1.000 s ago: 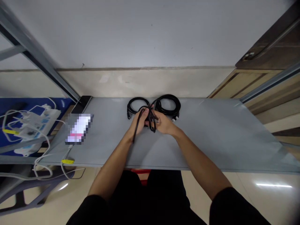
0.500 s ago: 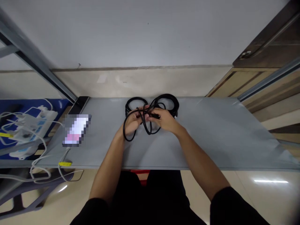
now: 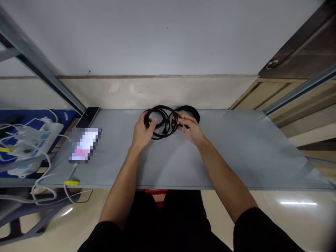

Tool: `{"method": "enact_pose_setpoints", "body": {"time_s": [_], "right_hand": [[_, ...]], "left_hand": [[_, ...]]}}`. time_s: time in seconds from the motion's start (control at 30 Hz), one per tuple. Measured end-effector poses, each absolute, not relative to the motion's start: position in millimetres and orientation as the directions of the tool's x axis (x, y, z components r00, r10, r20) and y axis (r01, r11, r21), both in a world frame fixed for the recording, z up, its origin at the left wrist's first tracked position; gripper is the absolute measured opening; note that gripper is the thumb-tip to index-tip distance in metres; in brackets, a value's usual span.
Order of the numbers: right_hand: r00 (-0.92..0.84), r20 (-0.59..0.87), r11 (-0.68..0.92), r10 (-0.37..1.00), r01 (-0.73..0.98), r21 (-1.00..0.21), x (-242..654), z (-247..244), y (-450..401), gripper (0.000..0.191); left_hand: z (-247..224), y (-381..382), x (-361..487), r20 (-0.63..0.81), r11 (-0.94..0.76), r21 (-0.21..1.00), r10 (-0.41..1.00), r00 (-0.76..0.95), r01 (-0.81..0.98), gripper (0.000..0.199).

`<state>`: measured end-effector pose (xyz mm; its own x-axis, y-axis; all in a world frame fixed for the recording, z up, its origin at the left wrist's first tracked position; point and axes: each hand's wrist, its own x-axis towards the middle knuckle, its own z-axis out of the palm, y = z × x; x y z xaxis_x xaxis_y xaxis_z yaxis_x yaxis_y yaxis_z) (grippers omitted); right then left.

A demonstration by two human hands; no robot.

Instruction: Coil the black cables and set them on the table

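Between my hands a black cable (image 3: 173, 133) is looped into a loose round coil above the grey tabletop. My left hand (image 3: 143, 131) is closed around the coil's left side, thumb in front and fingers behind. At the opposite side my right hand (image 3: 191, 128) grips the cable, with a short black end poking out between its fingers. A small black connector (image 3: 165, 131) hangs inside the loop. Behind my right hand lies another black cable coil (image 3: 193, 111), partly covered by that hand. Part of a further coil may lie behind the loop; I cannot tell it apart clearly.
To the left on the table (image 3: 236, 154) lie a phone with a lit, blurred screen (image 3: 85, 145) and a dark phone-like slab (image 3: 88, 117). White power strips (image 3: 39, 150) with tangled white cords sit beyond the left edge. A wall (image 3: 168, 92) runs along the back.
My hands have moved apart. The cable that was bunched and crossed between them is now spread into a rounder loop, and the connector shows inside it.
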<state>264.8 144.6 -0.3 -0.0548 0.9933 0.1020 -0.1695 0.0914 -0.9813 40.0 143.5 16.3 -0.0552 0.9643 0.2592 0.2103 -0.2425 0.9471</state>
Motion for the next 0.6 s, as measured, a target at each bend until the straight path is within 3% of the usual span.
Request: {"method": "enact_pose_setpoints", "body": {"time_s": [0.13, 0.3, 0.4, 0.5, 0.6], "right_hand": [[-0.107, 0.077, 0.036, 0.991, -0.341, -0.94, 265, 4, 140, 0.029], [-0.215, -0.001, -0.06, 0.977, -0.268, -0.962, 267, 9, 137, 0.058], [-0.211, -0.007, -0.054, 0.978, -0.219, -0.974, 265, 10, 135, 0.054], [-0.191, 0.006, -0.031, 0.982, -0.191, -0.981, 264, 10, 135, 0.05], [-0.214, -0.006, -0.039, 0.977, -0.147, -0.988, 264, 10, 134, 0.047]], "left_hand": [[11, 147, 42, 0.176, -0.174, 0.975, 0.984, -0.004, 0.14, 0.029], [14, 144, 43, 0.137, -0.144, 0.988, 0.982, 0.126, 0.048, 0.025], [16, 137, 45, 0.164, -0.208, 0.957, 0.963, 0.215, 0.203, 0.03], [16, 134, 44, 0.228, -0.317, 0.841, 0.943, 0.244, 0.439, 0.033], [17, 132, 43, 0.25, -0.346, 0.754, 0.937, 0.244, 0.559, 0.037]]}}
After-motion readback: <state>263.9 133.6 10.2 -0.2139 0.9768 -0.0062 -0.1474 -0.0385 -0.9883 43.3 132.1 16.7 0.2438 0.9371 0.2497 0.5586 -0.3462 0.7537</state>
